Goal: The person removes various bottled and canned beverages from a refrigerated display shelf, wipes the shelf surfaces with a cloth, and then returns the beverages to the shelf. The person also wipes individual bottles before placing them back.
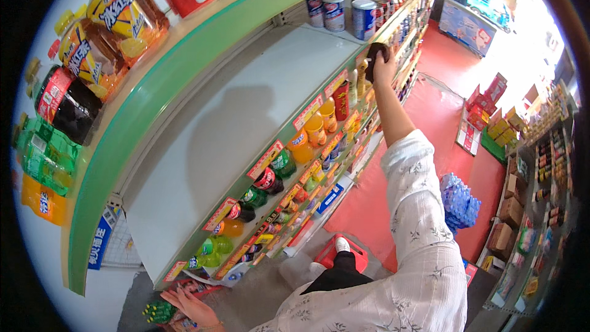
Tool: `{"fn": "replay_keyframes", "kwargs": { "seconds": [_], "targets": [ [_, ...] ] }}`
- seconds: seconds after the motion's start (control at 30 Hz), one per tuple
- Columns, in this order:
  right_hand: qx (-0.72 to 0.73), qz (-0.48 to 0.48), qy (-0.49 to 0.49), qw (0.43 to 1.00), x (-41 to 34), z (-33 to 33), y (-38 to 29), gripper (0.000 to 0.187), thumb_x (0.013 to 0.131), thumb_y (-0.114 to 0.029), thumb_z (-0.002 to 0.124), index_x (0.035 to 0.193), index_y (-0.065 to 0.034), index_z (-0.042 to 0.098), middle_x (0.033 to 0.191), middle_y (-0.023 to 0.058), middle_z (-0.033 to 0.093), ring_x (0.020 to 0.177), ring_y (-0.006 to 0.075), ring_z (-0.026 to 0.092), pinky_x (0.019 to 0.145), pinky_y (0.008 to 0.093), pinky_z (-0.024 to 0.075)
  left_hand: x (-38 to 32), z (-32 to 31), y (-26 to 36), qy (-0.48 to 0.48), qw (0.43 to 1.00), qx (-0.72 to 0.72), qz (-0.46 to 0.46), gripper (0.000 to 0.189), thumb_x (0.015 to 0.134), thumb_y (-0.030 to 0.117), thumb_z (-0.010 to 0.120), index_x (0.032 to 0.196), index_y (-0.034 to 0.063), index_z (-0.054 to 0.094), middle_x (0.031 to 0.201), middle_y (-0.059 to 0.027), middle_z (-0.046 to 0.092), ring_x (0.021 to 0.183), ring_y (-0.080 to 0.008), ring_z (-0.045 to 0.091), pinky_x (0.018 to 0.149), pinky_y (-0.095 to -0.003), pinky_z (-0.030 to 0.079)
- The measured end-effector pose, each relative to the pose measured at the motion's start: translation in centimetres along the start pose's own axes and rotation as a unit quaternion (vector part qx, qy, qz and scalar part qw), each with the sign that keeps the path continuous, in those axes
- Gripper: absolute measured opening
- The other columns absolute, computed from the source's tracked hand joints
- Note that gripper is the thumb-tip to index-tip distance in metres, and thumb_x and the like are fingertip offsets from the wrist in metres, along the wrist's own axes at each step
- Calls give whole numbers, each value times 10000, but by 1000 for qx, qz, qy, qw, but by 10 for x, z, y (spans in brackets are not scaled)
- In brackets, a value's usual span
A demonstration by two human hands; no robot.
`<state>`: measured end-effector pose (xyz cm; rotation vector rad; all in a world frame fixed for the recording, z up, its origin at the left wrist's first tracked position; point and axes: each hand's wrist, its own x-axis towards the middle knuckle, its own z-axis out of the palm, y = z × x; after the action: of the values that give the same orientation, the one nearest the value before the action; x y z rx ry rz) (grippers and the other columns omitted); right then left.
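My right hand [384, 67] is stretched out to the far end of a white shelf board [230, 115], closed around a dark, bunched cloth [377, 54]. The cloth is at the shelf's front edge, by the price-tag rail [272, 153]. My left hand [193, 306] is low at the near end of the shelf, fingers spread and holding nothing. Below it is a group of green-capped bottles [160, 312]; whether the hand touches them I cannot tell. White and blue cans [364, 18] stand at the shelf's far end. A shadow falls across the board.
Drink bottles [69, 87] line the shelf above, and more bottles [304, 147] fill the one below. My feet are on a red stool [359, 253]. Wrapped blue bottles [460, 203] stand on the floor. Cartons [511, 216] and stocked shelves [553, 157] are to the right.
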<state>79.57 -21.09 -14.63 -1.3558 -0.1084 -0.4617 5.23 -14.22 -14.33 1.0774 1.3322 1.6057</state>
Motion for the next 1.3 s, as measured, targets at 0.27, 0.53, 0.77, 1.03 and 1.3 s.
{"fn": "replay_keyframes", "kwargs": {
  "seconds": [0.27, 0.53, 0.77, 1.03, 1.3],
  "targets": [
    [96, -43, -58, 993, -67, 22, -10, 440, 880, -29, 509, 1314, 24, 452, 1306, 176, 518, 1222, 263, 479, 1025, 316, 339, 2, -5, 2, -44, 999, -1, -3, 607, 976, 187, 424, 1488, 92, 112, 1543, -93, 105, 1408, -219, 141, 1129, -346, 140],
    [69, -90, -167, 979, -219, -2, -58, 499, 914, -38, 512, 1390, -18, 365, 1488, 176, 270, 1379, 281, 261, 1100, 360, 228, 3, -4, 1, -58, 998, -7, 5, 620, 970, 146, 429, 1483, 65, 91, 1545, -134, 51, 1412, -221, 120, 1141, -346, 119],
    [53, -176, -309, 933, -345, -31, -100, 578, 866, 61, 483, 1417, -19, 325, 1511, 214, 181, 1397, 347, 194, 1111, 401, 172, -2, 0, 7, -83, 996, -35, 16, 635, 964, 104, 422, 1488, 83, 66, 1555, -91, 32, 1425, -198, 52, 1141, -333, 72],
    [53, -287, -437, 851, -432, -49, -102, 604, 792, 54, 501, 1380, -1, 375, 1476, 277, 217, 1362, 470, 196, 1098, 500, 160, -2, -8, 1, -112, 992, -39, 34, 648, 971, 112, 425, 1486, 73, 34, 1557, -77, 12, 1424, -180, 30, 1134, -320, 50],
    [85, -396, -550, 731, -510, -53, -118, 613, 746, 29, 583, 1338, -29, 435, 1457, 255, 279, 1339, 482, 232, 1082, 531, 215, -4, -9, 7, -131, 988, -72, 49, 579, 986, 147, 322, 1482, 46, 40, 1559, -54, 19, 1425, -152, 19, 1139, -343, 45]
  ]
}}
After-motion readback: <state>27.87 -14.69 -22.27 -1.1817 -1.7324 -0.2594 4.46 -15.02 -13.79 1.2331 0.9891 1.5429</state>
